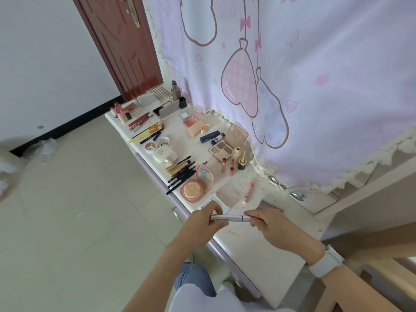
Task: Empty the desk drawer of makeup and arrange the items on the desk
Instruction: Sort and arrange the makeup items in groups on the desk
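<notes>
A slim silver makeup tube [229, 218] is held level above the desk's front edge. My left hand [202, 224] grips its left end and my right hand [267, 228] pinches its right end. Below them the white desk [258, 251] carries many laid-out items: an open pink powder compact [197, 184], a row of black pencils and gold tubes [180, 174], an eyeshadow palette [221, 149], a pink tube [248, 192] and a small clear case [217, 202] partly hidden by my left hand. The drawer front is hidden below the desk edge.
Brushes, small bottles and palettes crowd the desk's far end [144, 122]. A pink curtain [292, 75] hangs behind the desk, a brown door [126, 46] stands at the far left, and a wooden frame [371, 278] lies to the right. Tiled floor spreads left.
</notes>
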`<control>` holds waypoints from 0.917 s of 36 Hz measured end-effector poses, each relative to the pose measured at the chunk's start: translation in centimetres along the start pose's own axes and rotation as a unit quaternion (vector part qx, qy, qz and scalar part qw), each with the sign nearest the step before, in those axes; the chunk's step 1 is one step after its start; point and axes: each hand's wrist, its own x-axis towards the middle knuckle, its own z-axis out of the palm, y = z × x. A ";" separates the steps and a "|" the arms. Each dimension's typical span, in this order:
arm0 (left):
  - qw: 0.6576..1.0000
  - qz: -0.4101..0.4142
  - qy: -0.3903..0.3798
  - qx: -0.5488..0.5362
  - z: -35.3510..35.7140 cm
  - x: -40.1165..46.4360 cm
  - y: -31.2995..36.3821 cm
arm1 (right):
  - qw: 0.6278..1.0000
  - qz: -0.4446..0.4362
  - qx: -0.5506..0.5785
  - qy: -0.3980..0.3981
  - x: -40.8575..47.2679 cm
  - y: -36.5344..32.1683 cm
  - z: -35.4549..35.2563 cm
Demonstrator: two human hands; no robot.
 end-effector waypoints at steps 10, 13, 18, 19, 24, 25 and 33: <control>0.995 -0.050 -0.068 -0.056 -0.6 -0.2 -1.2 | 0.999 -0.004 -0.015 0.042 -1.5 2.9 -0.5; 0.991 -0.057 -0.085 -0.087 -0.5 -0.1 -1.6 | 0.999 0.002 -0.018 0.043 -1.7 3.5 -0.2; 0.984 -0.082 -0.087 -0.134 -0.8 -0.2 -2.8 | 0.997 0.041 -0.014 0.070 -1.7 5.0 -0.5; 0.981 -0.088 -0.074 -0.154 -1.0 -0.3 -3.1 | 0.995 0.057 -0.004 0.077 -1.8 5.4 -0.6; 0.953 -0.119 -0.006 -0.277 -1.3 -0.6 -4.3 | 0.983 0.111 0.113 0.097 -2.6 6.4 -0.3; 0.946 -0.125 0.000 -0.298 -1.0 -0.6 -4.2 | 0.980 0.116 0.126 0.098 -2.7 6.3 0.0; 0.888 -0.152 0.018 -0.434 3.1 0.4 -2.7 | 0.958 0.130 0.214 0.140 -2.1 5.8 5.2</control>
